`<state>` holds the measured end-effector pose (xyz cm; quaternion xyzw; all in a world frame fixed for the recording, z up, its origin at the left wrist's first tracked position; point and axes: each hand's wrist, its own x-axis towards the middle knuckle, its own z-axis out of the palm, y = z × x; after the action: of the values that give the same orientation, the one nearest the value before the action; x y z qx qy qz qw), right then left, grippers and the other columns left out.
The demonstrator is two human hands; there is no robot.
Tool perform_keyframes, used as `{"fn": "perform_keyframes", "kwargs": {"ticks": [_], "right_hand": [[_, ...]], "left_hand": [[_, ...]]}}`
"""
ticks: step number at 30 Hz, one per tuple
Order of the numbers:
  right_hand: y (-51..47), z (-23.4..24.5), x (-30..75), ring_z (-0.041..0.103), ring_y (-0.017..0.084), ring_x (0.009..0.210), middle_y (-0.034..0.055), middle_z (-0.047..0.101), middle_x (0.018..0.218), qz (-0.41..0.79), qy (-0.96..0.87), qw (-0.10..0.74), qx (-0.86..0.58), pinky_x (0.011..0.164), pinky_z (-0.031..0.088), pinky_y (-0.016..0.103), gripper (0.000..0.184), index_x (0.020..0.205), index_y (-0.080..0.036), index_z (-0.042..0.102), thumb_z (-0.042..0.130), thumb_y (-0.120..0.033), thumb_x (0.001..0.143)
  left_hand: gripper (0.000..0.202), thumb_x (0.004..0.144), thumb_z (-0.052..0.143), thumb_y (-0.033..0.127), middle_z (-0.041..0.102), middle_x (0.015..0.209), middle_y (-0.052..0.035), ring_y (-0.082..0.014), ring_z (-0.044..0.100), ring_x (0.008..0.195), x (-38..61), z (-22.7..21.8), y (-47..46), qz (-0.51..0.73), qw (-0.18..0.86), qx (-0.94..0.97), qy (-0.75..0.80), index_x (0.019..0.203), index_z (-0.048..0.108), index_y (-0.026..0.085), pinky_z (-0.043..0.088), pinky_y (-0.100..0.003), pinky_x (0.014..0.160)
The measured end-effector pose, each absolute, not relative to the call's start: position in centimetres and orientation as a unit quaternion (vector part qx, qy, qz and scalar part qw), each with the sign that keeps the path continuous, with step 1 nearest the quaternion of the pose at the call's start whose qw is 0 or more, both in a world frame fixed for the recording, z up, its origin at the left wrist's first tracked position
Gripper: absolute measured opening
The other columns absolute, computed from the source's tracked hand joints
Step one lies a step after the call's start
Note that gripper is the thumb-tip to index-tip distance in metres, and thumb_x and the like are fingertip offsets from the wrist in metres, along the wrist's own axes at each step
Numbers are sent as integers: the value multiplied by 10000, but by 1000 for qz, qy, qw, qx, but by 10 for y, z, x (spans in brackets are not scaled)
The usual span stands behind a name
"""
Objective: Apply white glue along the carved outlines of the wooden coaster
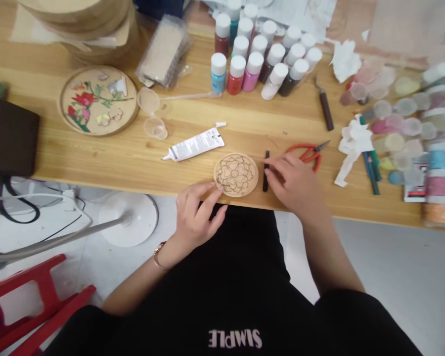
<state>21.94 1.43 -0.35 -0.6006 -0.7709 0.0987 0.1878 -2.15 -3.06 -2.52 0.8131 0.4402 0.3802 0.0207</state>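
A round wooden disc (252,174) with a cut flower pattern lies near the table's front edge. My left hand (196,212) is at its lower left, fingers apart, with a fingertip at the rim. Just right of the disc lies what looks like a pair of slim black tweezers (265,183). My right hand (294,183) has its thumb and forefinger closed together on it, while it rests on the wood. Behind that hand, partly covered by it, are red-handled pliers (309,148). A white glue tube (196,145) lies left of and behind the disc, its small cap (221,124) off beside it.
Several paint bottles (236,74) stand at the back. A round floral wooden plate (96,123) and clear cups (155,127) are at left. Toward the right lie a dark-handled hook tool (326,111), crumpled tissue (356,138), pencils (373,173) and small pots (406,106).
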Motion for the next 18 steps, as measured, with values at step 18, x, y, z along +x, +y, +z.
{"fn": "perform_keyframes", "kwargs": {"ticks": [18], "right_hand": [[-7, 16, 212, 569, 128, 540, -20, 639, 681, 475, -561, 523, -431, 465, 471, 270, 233, 1060, -330, 690, 679, -414, 843]], "left_hand": [[756, 815, 611, 683, 605, 1221, -179, -319, 573, 1084, -28, -27, 15, 307, 62, 847, 430, 1349, 476, 165, 442, -451, 925]]}}
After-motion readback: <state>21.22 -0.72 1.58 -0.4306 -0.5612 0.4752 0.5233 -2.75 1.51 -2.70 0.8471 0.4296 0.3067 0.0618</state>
